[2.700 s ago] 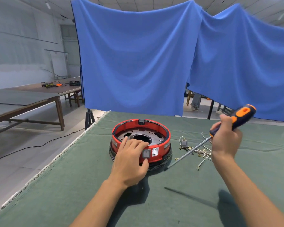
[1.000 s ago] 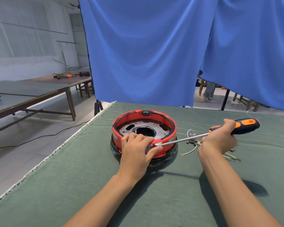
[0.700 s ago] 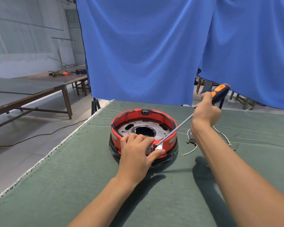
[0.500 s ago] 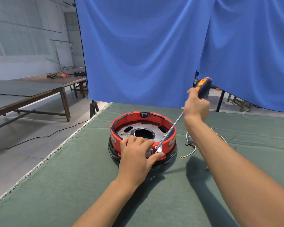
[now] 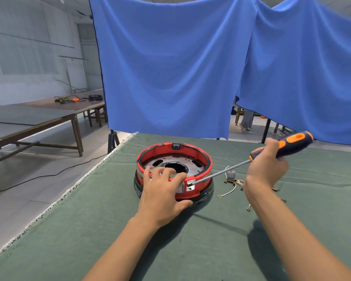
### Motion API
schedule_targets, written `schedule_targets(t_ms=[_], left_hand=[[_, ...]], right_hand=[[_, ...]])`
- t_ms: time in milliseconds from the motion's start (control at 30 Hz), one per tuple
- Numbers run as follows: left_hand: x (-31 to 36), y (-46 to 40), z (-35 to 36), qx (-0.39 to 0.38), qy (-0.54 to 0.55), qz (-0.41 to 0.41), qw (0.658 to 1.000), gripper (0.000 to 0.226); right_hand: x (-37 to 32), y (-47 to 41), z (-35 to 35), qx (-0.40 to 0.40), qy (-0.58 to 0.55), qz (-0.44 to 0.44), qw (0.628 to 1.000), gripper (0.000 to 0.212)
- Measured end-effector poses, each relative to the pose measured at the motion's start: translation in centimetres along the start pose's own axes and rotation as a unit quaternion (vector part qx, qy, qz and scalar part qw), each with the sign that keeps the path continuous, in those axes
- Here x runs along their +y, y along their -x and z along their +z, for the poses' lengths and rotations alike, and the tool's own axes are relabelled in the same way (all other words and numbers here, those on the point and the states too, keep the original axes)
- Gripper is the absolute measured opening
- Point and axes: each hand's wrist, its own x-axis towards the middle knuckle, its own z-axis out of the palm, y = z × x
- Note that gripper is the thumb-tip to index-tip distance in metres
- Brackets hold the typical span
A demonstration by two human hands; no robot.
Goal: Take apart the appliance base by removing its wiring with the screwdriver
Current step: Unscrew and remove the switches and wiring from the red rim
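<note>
The round red appliance base (image 5: 199, 154), with a black bottom ring and a metal plate inside, sits on the green table. My left hand (image 5: 163, 196) holds its near rim, fingers curled over the top edge and thumb low against the side. My right hand (image 5: 266, 166) grips the screwdriver (image 5: 292, 144) by its black-and-orange handle. The long metal shaft slants down to the left, and its tip touches a small white part on the base's near outer wall. A loose bundle of wiring (image 5: 231, 181) with a small grey block lies on the cloth right of the base.
The green cloth-covered table (image 5: 190, 250) has its left edge running diagonally beside open floor. Blue curtains (image 5: 170, 67) hang behind the table's far edge. Wooden tables (image 5: 39, 116) with cables stand at the far left. A black cable crosses the floor.
My right hand has swung the screwdriver handle down and to the right, from steep above the base to a low slant. The tip stays at the base's near wall. My left hand's thumb has dropped lower.
</note>
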Motion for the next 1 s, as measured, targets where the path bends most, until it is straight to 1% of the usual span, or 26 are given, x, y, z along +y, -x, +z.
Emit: schedule_targets(t_ms=[167,367,600,900,1000], left_hand=[[0.1,0.1,0.2,0.002,-0.023,-0.031,0.999,0.063],[0.2,0.1,0.4,0.001,-0.023,-0.051,0.998,0.061],[0.6,0.2,0.4,0.017,0.008,-0.066,0.998,0.060],[1.1,0.2,0.5,0.023,-0.004,-0.086,0.996,0.060],[1.1,0.1,0.5,0.016,-0.004,-0.090,0.996,0.060]], right_hand=[[0.8,0.8,-0.7,0.030,-0.015,0.037,0.999,0.037],[1.3,-0.3,-2.2,0.056,-0.011,0.040,0.998,0.037],[1.6,0.6,-1.9,0.053,-0.034,0.042,0.997,0.042],[1.4,1.4,-2.0,0.071,-0.054,0.037,0.995,0.042],[1.6,1.2,-1.8,0.066,-0.059,0.033,0.995,0.043]])
